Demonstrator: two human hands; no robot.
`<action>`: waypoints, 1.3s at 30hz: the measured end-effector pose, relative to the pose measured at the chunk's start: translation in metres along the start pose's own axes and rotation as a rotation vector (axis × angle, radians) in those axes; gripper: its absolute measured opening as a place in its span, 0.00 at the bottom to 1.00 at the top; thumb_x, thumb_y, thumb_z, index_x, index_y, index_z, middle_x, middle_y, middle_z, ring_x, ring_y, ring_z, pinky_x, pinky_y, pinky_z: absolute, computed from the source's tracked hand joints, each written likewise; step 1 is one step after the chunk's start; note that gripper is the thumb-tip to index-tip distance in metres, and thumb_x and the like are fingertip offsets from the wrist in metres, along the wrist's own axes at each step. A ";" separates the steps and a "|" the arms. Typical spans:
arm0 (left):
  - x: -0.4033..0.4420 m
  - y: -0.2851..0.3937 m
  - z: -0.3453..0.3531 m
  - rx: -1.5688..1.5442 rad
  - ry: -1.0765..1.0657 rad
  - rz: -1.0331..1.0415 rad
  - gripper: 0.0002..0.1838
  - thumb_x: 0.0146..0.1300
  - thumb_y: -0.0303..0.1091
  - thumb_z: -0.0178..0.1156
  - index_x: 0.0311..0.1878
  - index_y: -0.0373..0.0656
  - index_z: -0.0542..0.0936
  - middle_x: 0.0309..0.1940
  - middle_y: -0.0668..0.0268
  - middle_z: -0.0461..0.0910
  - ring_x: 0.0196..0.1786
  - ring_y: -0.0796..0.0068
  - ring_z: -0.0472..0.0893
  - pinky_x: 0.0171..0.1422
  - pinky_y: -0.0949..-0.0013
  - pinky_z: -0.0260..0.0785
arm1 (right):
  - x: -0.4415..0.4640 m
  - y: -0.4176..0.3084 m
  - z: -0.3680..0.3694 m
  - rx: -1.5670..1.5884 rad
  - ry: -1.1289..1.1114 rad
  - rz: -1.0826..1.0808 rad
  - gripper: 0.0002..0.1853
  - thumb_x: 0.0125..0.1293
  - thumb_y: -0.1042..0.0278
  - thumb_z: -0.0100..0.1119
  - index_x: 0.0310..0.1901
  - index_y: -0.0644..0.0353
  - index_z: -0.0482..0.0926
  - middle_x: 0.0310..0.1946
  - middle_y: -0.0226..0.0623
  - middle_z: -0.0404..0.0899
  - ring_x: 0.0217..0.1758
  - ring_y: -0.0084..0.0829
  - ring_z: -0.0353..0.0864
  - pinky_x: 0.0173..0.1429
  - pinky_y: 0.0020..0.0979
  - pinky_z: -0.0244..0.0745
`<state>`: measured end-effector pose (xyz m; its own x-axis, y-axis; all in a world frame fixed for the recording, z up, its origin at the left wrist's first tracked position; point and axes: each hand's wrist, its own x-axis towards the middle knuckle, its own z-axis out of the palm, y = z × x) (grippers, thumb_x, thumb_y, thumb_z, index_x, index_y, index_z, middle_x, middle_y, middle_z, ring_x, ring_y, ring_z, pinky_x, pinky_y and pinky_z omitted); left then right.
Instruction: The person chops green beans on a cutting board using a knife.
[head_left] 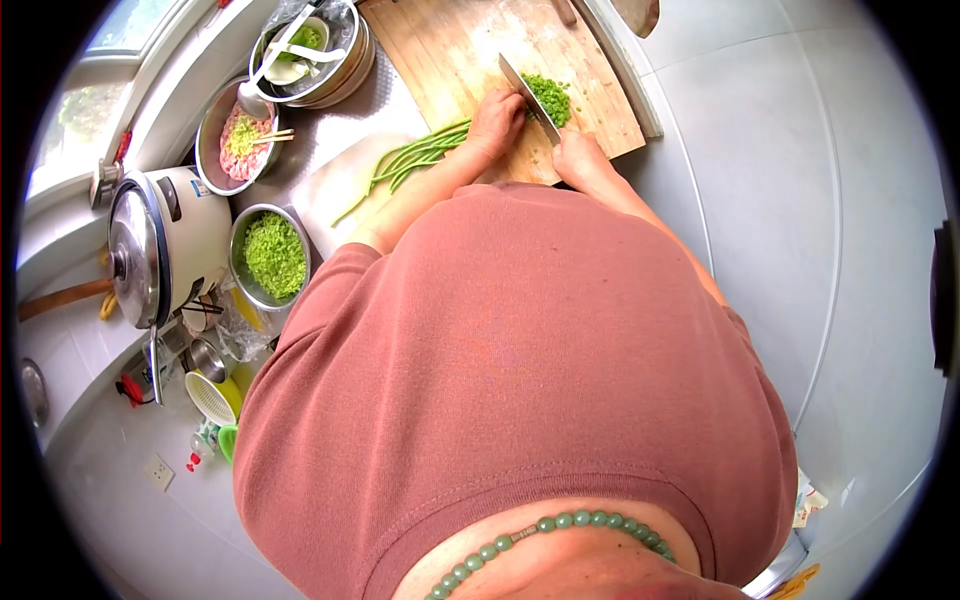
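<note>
My right hand (582, 157) is closed around the handle of a kitchen knife (528, 95), whose blade points away across the wooden cutting board (440, 60). On the left of the blade, my left hand (497, 118) is closed over a bunch of long green beans (425, 152), its fingertips close to the blade. The beans trail back to the left, under or beside my left forearm. Finely chopped green beans (548, 97) lie in a small heap on the blade's right side.
Left of the board stand a metal bowl of chopped greens (275, 257), a bowl of minced meat (240, 148) with chopsticks and a spoon, and stacked basins (345, 75) holding a bowl and ladle. A lidded rice cooker (185, 235) sits near the window.
</note>
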<state>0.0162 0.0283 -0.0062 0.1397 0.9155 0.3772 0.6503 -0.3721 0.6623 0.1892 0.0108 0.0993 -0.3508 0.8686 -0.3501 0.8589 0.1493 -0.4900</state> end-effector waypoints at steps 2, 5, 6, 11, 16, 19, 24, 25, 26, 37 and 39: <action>0.000 -0.001 0.001 -0.004 0.001 -0.003 0.09 0.51 0.24 0.62 0.38 0.40 0.80 0.39 0.58 0.79 0.46 0.54 0.76 0.53 0.59 0.71 | 0.003 -0.001 0.001 -0.009 -0.006 0.017 0.13 0.59 0.71 0.48 0.38 0.72 0.79 0.36 0.64 0.79 0.44 0.59 0.80 0.50 0.48 0.75; -0.001 -0.003 0.002 -0.007 -0.001 -0.010 0.09 0.50 0.24 0.62 0.37 0.41 0.80 0.39 0.58 0.79 0.46 0.54 0.77 0.53 0.59 0.71 | 0.017 0.001 0.008 -0.041 -0.008 0.023 0.13 0.59 0.71 0.49 0.37 0.71 0.79 0.37 0.64 0.80 0.45 0.58 0.80 0.50 0.49 0.75; -0.001 -0.003 0.002 -0.007 0.003 -0.014 0.09 0.50 0.24 0.62 0.37 0.41 0.80 0.39 0.58 0.79 0.46 0.54 0.77 0.53 0.59 0.71 | 0.025 0.002 0.011 -0.056 -0.011 0.015 0.13 0.59 0.71 0.49 0.37 0.71 0.79 0.37 0.63 0.80 0.45 0.58 0.80 0.50 0.49 0.75; 0.000 -0.002 0.001 -0.051 0.019 0.004 0.07 0.51 0.24 0.60 0.35 0.39 0.79 0.39 0.56 0.78 0.45 0.52 0.76 0.52 0.58 0.70 | 0.035 0.012 0.024 -0.060 0.032 -0.012 0.13 0.59 0.70 0.49 0.37 0.70 0.79 0.37 0.62 0.80 0.45 0.56 0.80 0.50 0.48 0.75; 0.006 -0.006 -0.010 -0.089 -0.125 -0.052 0.08 0.57 0.25 0.60 0.40 0.38 0.81 0.40 0.56 0.80 0.46 0.54 0.78 0.52 0.60 0.71 | 0.037 0.015 0.023 -0.061 0.026 0.006 0.13 0.60 0.69 0.49 0.38 0.69 0.79 0.37 0.61 0.80 0.45 0.55 0.81 0.50 0.48 0.75; 0.008 -0.004 -0.033 -0.249 -0.107 -0.247 0.09 0.58 0.26 0.57 0.42 0.38 0.82 0.41 0.52 0.81 0.46 0.51 0.79 0.54 0.60 0.71 | 0.036 0.014 0.021 -0.058 0.010 0.015 0.13 0.60 0.69 0.49 0.39 0.69 0.79 0.37 0.61 0.80 0.45 0.56 0.80 0.50 0.48 0.75; -0.004 -0.022 -0.088 -0.169 -0.017 -0.412 0.11 0.59 0.25 0.55 0.44 0.39 0.82 0.42 0.53 0.81 0.47 0.56 0.81 0.55 0.63 0.71 | 0.036 0.011 0.019 -0.075 -0.005 0.030 0.15 0.61 0.69 0.48 0.42 0.70 0.79 0.38 0.63 0.80 0.46 0.57 0.80 0.52 0.47 0.75; -0.011 -0.023 -0.099 -0.163 0.006 -0.449 0.11 0.59 0.25 0.55 0.44 0.39 0.82 0.42 0.53 0.81 0.47 0.56 0.81 0.55 0.63 0.71 | 0.036 0.010 0.019 -0.081 0.020 0.024 0.15 0.60 0.69 0.48 0.41 0.70 0.79 0.37 0.63 0.80 0.46 0.57 0.80 0.53 0.48 0.75; -0.020 -0.024 -0.106 -0.162 0.025 -0.489 0.11 0.59 0.26 0.56 0.44 0.39 0.82 0.42 0.53 0.81 0.47 0.56 0.81 0.54 0.63 0.71 | 0.035 0.011 0.021 -0.087 0.039 0.023 0.15 0.60 0.68 0.49 0.41 0.71 0.79 0.37 0.64 0.79 0.45 0.58 0.79 0.54 0.48 0.74; -0.077 0.000 -0.135 0.024 0.308 -0.388 0.08 0.54 0.24 0.59 0.38 0.41 0.81 0.40 0.56 0.81 0.46 0.53 0.79 0.54 0.58 0.71 | 0.041 0.025 0.025 -0.011 -0.003 0.022 0.14 0.60 0.69 0.47 0.40 0.69 0.78 0.30 0.57 0.79 0.34 0.50 0.80 0.41 0.45 0.76; -0.097 -0.004 -0.151 0.047 0.296 -0.454 0.08 0.54 0.23 0.59 0.38 0.41 0.81 0.40 0.56 0.81 0.46 0.53 0.79 0.53 0.59 0.71 | 0.046 0.032 0.028 -0.017 0.009 -0.019 0.12 0.61 0.70 0.45 0.37 0.68 0.77 0.19 0.51 0.78 0.18 0.41 0.81 0.28 0.42 0.77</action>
<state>-0.1125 -0.0821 0.0520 -0.3747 0.8980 0.2306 0.6300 0.0642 0.7739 0.1905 0.0426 0.0452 -0.3643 0.8694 -0.3338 0.8582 0.1742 -0.4828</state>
